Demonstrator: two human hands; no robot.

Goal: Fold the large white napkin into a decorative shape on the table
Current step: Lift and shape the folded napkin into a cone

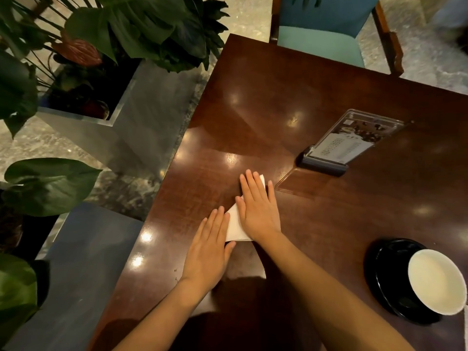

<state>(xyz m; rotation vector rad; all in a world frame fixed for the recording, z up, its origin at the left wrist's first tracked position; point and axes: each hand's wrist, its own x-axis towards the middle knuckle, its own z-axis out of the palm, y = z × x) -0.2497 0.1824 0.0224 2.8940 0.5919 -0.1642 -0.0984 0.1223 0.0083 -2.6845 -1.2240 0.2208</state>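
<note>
**A:** Both hands are down flat! The right hand [257, 207] lies spread on the folded white napkin [234, 225], fingers straight, pressing it onto the table [266, 110].

**B:** The left hand [209, 245] is flat too, fingers straight, against the napkin's left edge, near the table's left side.

**A:** The table is glossy dark wood with lights glinting off it. A clear menu stand [347, 143] sits beyond the hands, and a white cup [435, 279] on a black saucer [385, 274] is at the right.

**B:** There's a teal chair [326, 29] at the far side, a grey planter [119, 117] with big green leaves [141, 29] to the left, and a pale stone floor [63, 138].

**A:** The right hand hides most of the napkin. Only a strip and a far tip show, so its shape is hard to read. The stand's print is blurred, and the chair is cut off at the top.
</note>
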